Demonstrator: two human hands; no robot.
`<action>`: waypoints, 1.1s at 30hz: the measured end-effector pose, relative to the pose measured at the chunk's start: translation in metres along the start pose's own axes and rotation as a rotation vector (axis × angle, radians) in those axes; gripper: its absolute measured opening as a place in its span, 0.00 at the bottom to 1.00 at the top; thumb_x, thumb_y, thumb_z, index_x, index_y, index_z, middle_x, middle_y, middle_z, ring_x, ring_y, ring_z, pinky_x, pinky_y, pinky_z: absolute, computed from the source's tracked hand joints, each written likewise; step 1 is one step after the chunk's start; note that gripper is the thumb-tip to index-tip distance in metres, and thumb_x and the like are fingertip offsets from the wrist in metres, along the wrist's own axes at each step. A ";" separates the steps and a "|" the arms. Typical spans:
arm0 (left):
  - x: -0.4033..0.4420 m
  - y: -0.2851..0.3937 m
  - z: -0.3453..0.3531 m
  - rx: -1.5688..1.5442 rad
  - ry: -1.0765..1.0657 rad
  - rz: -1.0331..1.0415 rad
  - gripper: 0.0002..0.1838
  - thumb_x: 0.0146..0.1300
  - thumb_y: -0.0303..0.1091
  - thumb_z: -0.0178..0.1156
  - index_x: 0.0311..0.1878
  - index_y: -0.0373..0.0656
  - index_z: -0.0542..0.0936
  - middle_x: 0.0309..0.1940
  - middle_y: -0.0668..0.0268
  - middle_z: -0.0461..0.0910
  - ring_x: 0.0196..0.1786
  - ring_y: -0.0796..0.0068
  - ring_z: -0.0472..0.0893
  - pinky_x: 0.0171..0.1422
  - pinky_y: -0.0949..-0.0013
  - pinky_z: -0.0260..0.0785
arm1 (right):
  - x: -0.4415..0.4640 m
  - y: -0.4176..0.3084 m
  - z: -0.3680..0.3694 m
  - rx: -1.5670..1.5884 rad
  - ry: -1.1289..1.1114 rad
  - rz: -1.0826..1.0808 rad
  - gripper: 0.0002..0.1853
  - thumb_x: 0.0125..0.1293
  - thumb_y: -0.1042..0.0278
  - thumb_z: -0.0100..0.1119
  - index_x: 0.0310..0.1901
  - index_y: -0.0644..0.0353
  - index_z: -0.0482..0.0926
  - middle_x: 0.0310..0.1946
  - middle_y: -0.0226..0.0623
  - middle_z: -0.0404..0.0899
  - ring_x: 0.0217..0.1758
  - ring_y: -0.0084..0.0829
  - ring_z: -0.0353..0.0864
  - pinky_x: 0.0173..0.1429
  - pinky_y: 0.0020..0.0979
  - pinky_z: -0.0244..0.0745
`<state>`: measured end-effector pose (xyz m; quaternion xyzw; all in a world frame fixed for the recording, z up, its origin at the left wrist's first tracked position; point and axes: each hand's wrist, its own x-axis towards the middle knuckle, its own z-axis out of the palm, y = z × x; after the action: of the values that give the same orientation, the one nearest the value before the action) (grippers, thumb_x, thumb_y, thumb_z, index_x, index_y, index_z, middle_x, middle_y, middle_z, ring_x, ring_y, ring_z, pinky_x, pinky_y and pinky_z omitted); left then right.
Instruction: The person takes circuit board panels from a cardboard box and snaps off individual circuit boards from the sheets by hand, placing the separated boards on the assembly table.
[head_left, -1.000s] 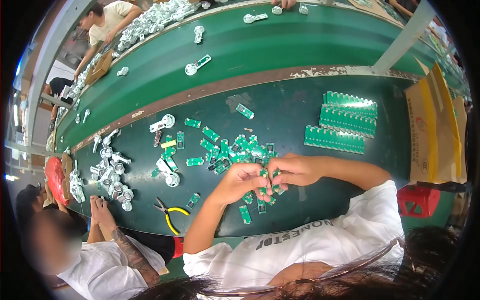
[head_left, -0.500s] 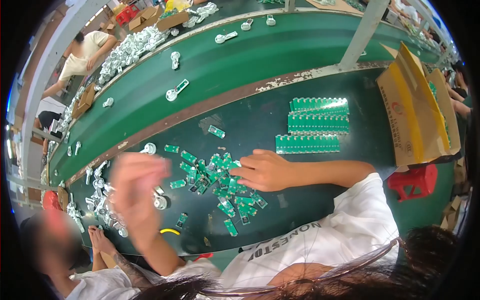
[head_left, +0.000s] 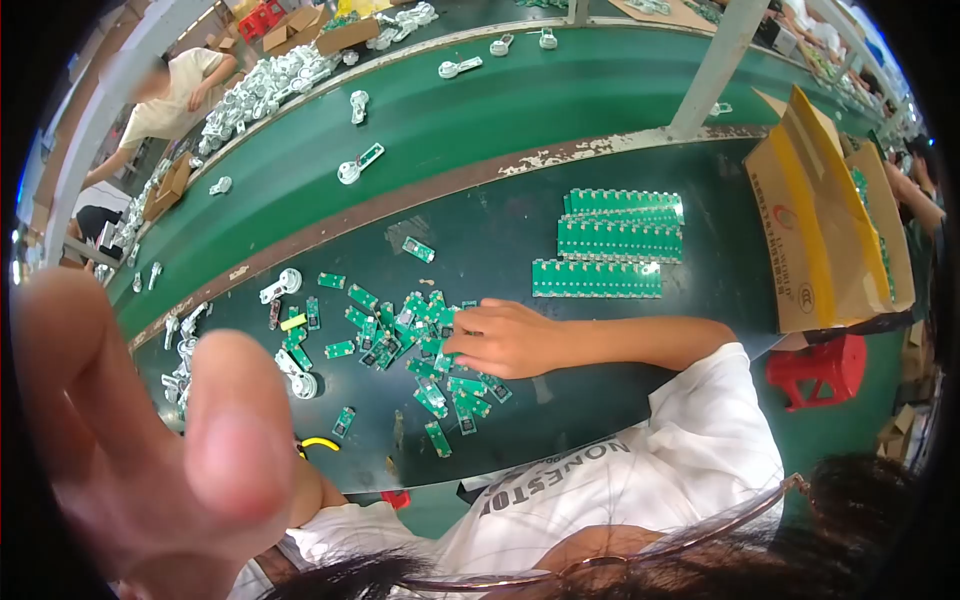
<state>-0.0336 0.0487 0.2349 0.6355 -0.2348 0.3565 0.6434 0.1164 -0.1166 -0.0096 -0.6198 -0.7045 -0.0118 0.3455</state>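
My left hand (head_left: 170, 430) is raised close to the camera at the left. Its fingers are spread and hold nothing that I can see. My right hand (head_left: 505, 338) rests at the right edge of a loose heap of small green circuit boards (head_left: 388, 345). Its fingers are curled down onto the boards, and the fingertips hide whatever they grip. White round-headed housings (head_left: 297, 377) lie left of the heap, with more beside and behind my left hand. A single circuit board (head_left: 418, 249) lies apart, behind the heap.
Uncut green board panels (head_left: 597, 280) lie in rows behind my right forearm. An open cardboard box (head_left: 815, 225) stands at the right, above a red stool (head_left: 820, 372). Across the rail, a green conveyor belt (head_left: 560, 95) carries several housings. A yellow-handled tool (head_left: 321, 443) lies near the front edge.
My left hand has moved left and nearer the camera, and its fingers have spread. My right hand stays at the heap. The view has shifted slightly.
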 end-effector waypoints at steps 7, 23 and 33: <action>-0.004 0.002 0.011 0.093 0.051 0.049 0.10 0.53 0.37 0.50 0.32 0.41 0.65 0.30 0.66 0.61 0.30 0.70 0.62 0.34 0.70 0.58 | 0.003 0.003 0.000 -0.009 0.018 0.040 0.09 0.59 0.67 0.59 0.41 0.55 0.77 0.33 0.30 0.70 0.32 0.30 0.73 0.34 0.32 0.64; -0.005 0.015 0.033 2.357 -0.414 0.119 0.16 0.47 0.40 0.48 0.30 0.42 0.54 0.28 0.67 0.51 0.30 0.71 0.53 0.34 0.73 0.52 | 0.004 0.004 0.002 0.042 -0.052 0.085 0.06 0.60 0.67 0.58 0.38 0.56 0.75 0.33 0.32 0.68 0.36 0.33 0.74 0.38 0.35 0.67; 0.005 0.031 0.063 1.714 0.038 -1.096 0.22 0.39 0.30 0.52 0.36 0.39 0.52 0.38 0.64 0.51 0.44 0.76 0.56 0.51 0.79 0.60 | 0.000 0.005 0.006 0.046 -0.039 0.063 0.08 0.59 0.68 0.59 0.40 0.56 0.76 0.33 0.32 0.69 0.35 0.32 0.74 0.37 0.33 0.67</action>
<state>-0.0446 -0.0142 0.2642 0.8970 0.4335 0.0708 0.0498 0.1182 -0.1129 -0.0161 -0.6338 -0.6913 0.0273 0.3458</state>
